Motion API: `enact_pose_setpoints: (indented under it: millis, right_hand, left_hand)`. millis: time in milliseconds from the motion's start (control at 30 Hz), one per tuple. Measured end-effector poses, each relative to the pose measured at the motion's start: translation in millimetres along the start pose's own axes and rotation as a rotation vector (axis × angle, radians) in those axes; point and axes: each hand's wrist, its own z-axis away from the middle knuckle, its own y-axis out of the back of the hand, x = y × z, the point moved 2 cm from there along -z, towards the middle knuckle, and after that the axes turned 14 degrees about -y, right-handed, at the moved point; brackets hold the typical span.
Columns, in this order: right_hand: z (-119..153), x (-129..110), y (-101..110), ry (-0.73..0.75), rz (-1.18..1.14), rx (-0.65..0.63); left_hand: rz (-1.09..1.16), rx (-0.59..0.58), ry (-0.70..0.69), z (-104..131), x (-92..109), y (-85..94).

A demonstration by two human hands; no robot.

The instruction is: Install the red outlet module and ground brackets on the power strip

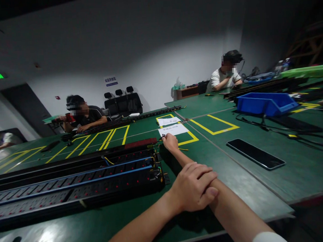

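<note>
My right hand reaches forward over the green table, its fingers closed in a pinch at the end of a long black rail with a dark red section. A small dark piece shows at its fingertips, too small to name. My left hand lies across my right forearm, fingers together and wrapped over it. Long black socket strips with red dots and blue edges lie side by side to the left, with thin wires at their right ends. White printed sheets lie just beyond my right hand.
On the right are a phone, a blue bin and black cables. Yellow tape outlines mark the green table. One person sits at the far left, another at the far right; a third is at the left edge.
</note>
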Motion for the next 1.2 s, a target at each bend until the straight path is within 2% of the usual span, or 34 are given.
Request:
enact_pose_setpoints:
  millis: [67, 133, 200, 300, 367, 433, 500, 600, 700, 1033, 1200]
  right_hand:
    - [-11.2, 2.2, 7.1, 0.052, 0.054, -0.074]
    - [-23.5, 5.1, 15.8, 0.140, 0.106, -0.145]
    - [-33.1, 7.8, 23.7, 0.244, 0.151, -0.193]
    - [-38.1, 10.8, 29.9, 0.363, 0.194, -0.204]
    - [-35.8, 12.5, 30.0, 0.410, 0.205, -0.184]
    - [-32.0, 14.4, 28.8, 0.441, 0.207, -0.158]
    - [-29.2, 16.0, 28.4, 0.467, 0.204, -0.132]
    - [-29.1, 16.9, 30.4, 0.500, 0.198, -0.109]
    - [-31.9, 16.5, 33.7, 0.517, 0.196, -0.105]
    - [-40.3, 22.2, 43.9, 0.455, 0.202, -0.124]
    - [-48.8, 30.8, 50.5, 0.399, 0.221, -0.141]
  left_hand:
    - [-0.038, -0.024, 0.009, -6.1, -0.9, 17.4]
    - [-0.090, -0.006, 0.056, -10.5, -11.9, 42.0]
    - [-0.194, 0.072, 0.245, -7.3, -38.8, 70.9]
    - [-0.389, 0.088, 0.580, 19.2, -99.2, 107.2]
    - [-0.507, -0.034, 0.819, 49.8, -140.9, 121.5]
    - [-0.573, -0.249, 1.040, 83.9, -173.4, 127.9]
    - [-0.583, -0.307, 1.095, 111.4, -192.0, 129.3]
    - [-0.578, -0.360, 1.111, 137.1, -201.4, 123.4]
    - [-0.570, -0.392, 1.126, 148.3, -202.2, 115.1]
    - [-0.570, -0.422, 1.124, 151.8, -203.9, 113.4]
    - [-0.581, -0.380, 1.189, 151.5, -199.6, 112.2]
